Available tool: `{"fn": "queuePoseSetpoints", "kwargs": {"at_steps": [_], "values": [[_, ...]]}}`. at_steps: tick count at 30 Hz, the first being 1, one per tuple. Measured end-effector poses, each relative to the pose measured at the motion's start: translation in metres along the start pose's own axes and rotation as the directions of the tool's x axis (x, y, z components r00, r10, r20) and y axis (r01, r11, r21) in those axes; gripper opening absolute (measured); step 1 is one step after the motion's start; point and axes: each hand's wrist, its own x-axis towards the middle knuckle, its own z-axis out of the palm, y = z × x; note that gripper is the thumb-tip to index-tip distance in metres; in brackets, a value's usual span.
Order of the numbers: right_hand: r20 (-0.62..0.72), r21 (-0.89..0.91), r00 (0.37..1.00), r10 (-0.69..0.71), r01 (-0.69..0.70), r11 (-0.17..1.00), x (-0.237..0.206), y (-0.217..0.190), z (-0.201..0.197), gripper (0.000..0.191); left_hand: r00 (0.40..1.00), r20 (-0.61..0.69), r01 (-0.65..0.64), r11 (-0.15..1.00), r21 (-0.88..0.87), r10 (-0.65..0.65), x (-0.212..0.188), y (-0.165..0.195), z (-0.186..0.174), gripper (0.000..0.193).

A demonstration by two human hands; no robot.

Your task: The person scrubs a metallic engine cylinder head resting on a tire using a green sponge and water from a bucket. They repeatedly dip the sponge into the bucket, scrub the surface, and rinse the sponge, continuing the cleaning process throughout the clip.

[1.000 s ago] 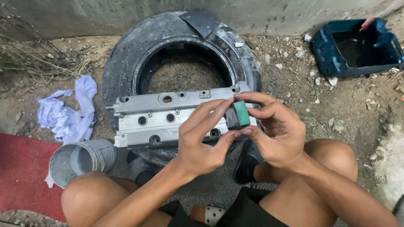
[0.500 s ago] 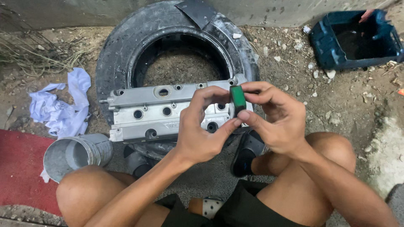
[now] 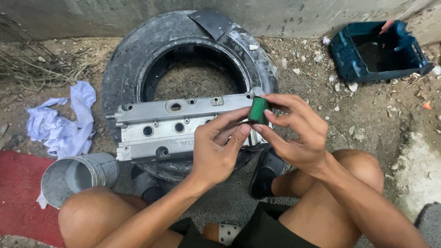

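Since half a second ago both hands lifted the small green rectangular pad (image 3: 258, 110) slightly; camera drifted. Head view: right hand (image 3: 296, 133) pinches the pad upright between thumb and fingers, left hand (image 3: 218, 147) touching its lower edge with fingertips, above the right end of the silver cast-metal engine cover (image 3: 161, 128) lying across the worn black tyre (image 3: 133, 59). Pad not yet on the cover; cover looks dull, uneven. Grey metal bucket (image 3: 73, 177) by the left knee.

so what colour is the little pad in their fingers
Green pad, pinched by both hands, clearest in the head view.
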Motion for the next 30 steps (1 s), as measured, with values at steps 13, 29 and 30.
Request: {"fn": "queuePoseSetpoints", "kwargs": {"at_steps": [13,29,30], "values": [[0.125,-0.225,0.971,-0.205,0.229,0.947,0.001,-0.005,0.005,0.027,0.999,0.004,0.05,0.994,0.095,-0.051,0.016,0.001,-0.01,0.03],[0.207,-0.242,0.961,-0.182,0.23,0.943,0.001,-0.005,0.007,0.039,0.998,-0.056,0.029,0.979,0.201,-0.018,0.016,-0.009,-0.012,0.019],[0.21,-0.242,0.961,-0.182,0.232,0.942,0.0,-0.005,0.008,0.04,0.996,-0.068,0.073,0.988,0.135,-0.064,0.016,-0.01,-0.012,0.019]]}}
